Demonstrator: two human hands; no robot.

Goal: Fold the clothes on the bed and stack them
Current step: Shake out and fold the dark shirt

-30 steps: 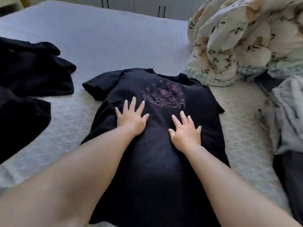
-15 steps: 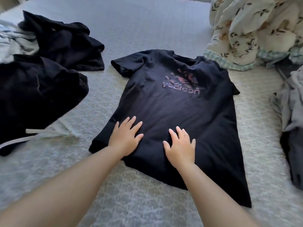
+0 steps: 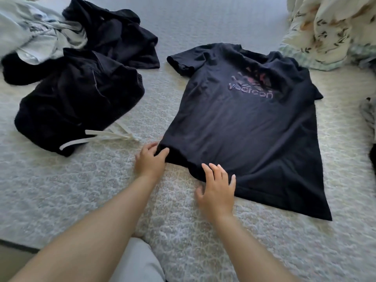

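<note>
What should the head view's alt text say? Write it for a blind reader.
A black T-shirt lies flat on a bed; the left hand pinches its bottom corner, the right hand rests open on the hem. Dark clothes are heaped to the left.

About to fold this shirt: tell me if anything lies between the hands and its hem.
Nothing visible does. The left hand already pinches the black T-shirt at its lower left corner, and the right hand rests on the hem beside it.

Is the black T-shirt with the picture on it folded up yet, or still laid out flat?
Laid out flat. The T-shirt lies spread on the bed, print up, one sleeve out, hem unfolded.
</note>
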